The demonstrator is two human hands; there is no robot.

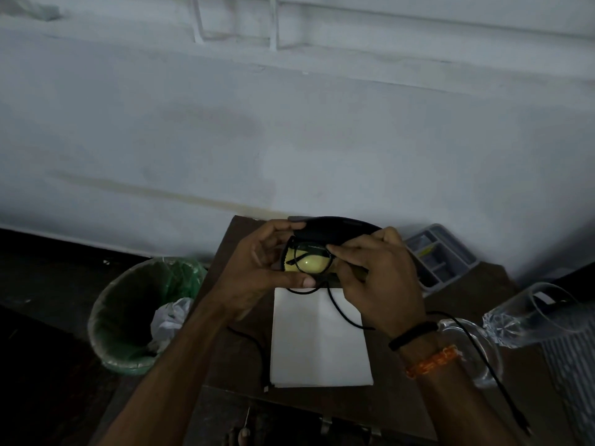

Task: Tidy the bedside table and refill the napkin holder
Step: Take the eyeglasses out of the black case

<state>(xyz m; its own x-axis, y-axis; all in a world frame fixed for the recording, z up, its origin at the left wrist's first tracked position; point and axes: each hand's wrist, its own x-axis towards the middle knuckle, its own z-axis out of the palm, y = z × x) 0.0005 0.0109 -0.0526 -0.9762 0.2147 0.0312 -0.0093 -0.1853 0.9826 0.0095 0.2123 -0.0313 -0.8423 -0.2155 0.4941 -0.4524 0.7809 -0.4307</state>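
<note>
Dim table (231, 333); hands half-hide black-framed glasses (309, 259) in dark case (325, 231).

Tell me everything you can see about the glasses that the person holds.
The glasses have a thin black frame, seemingly plastic, and rounded lenses; one lens looks yellow against the yellow cloth behind it. They are held above the white napkin stack, partly inside an open black case. The left hand supports case and frame; the right hand pinches the top rim. One temple arm hangs down.
</note>
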